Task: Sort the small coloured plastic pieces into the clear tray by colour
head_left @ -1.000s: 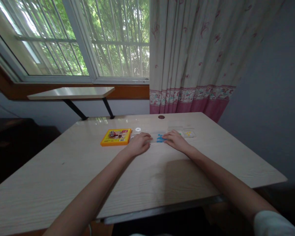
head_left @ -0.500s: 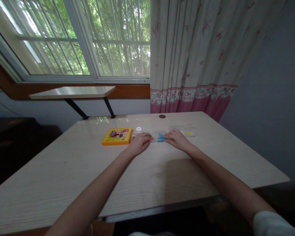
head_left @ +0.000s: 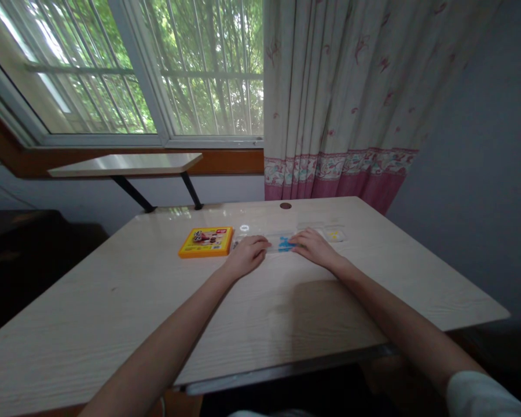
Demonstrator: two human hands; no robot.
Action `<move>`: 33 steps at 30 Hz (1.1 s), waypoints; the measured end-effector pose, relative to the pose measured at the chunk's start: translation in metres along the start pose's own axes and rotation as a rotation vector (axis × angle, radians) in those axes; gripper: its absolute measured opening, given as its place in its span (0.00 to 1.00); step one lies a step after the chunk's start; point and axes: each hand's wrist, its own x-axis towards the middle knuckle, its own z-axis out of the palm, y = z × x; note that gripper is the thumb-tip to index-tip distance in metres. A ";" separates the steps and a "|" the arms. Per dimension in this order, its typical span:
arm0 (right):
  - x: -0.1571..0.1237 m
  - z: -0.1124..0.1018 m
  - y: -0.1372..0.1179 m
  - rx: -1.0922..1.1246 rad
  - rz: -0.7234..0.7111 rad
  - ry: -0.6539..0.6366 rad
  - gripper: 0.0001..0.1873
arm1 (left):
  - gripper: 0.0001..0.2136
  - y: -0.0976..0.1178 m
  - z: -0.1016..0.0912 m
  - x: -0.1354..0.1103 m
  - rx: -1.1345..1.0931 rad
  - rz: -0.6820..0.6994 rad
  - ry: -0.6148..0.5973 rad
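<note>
In the middle of the table a clear plastic tray (head_left: 275, 245) lies between my hands, with small blue pieces (head_left: 284, 243) in its right part. My left hand (head_left: 248, 256) has its fingers closed together at the tray's left end. On the other side my right hand (head_left: 315, 248) rests with bent, closed fingers, their tips against the blue pieces; what they pinch, if anything, is too small to make out. Beyond the right hand sits another clear container (head_left: 341, 233) with yellow pieces (head_left: 333, 235). A yellow-orange box (head_left: 206, 242) with a printed lid lies left of my left hand.
More clear plastic, partly hidden by my left hand, lies beside the box. A dark round cable hole (head_left: 285, 206) is near the back edge of the pale wood table (head_left: 125, 324). A small raised shelf (head_left: 130, 164) stands at the back left, before the window; a curtain (head_left: 330, 174) hangs behind.
The view has shifted very slightly. Both hands stay at the tray in nearly the same pose, and the box has not moved.
</note>
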 end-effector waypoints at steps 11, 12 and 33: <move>0.006 -0.062 0.046 -0.277 0.201 0.130 0.16 | 0.11 0.025 -0.016 0.043 -0.053 -0.056 0.044; 0.005 -0.066 0.056 -0.324 0.228 0.113 0.16 | 0.12 0.027 -0.015 0.054 -0.079 -0.054 0.018; -0.057 -0.050 0.043 -0.181 0.126 -0.012 0.12 | 0.23 0.050 0.025 0.075 0.017 0.050 -0.298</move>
